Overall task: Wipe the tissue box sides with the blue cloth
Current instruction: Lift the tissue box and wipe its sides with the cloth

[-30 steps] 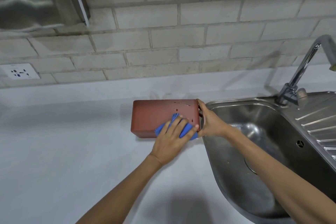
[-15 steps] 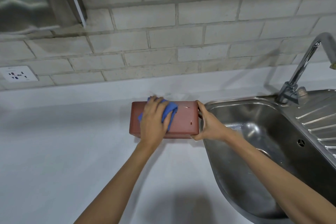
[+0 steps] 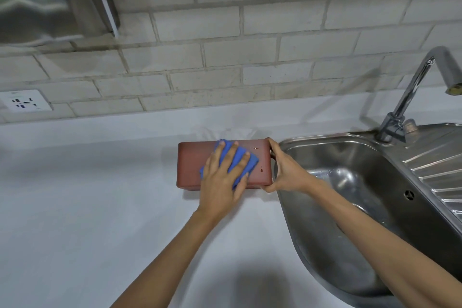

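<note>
The box (image 3: 193,162), a reddish-brown oblong, lies on the white counter (image 3: 87,207) with its right end just beside the rim of the steel sink (image 3: 312,245). The left hand (image 3: 223,177) lies flat on the side of the box that faces the camera, fingers spread, pressing the blue cloth (image 3: 247,162) against it; the cloth shows between and beyond the fingers, covering the right-of-middle part of that face. The right hand (image 3: 287,170) clasps the right end of the box, thumb at the lower near corner, fingers over the top far edge. Small dark marks (image 3: 261,170) show on the face to the right of the cloth. White tissue (image 3: 225,132) rises behind the box's far edge. A tap (image 3: 410,92) stands at the back of the sink; a socket (image 3: 23,101) sits on the brick wall (image 3: 250,45), far left
</note>
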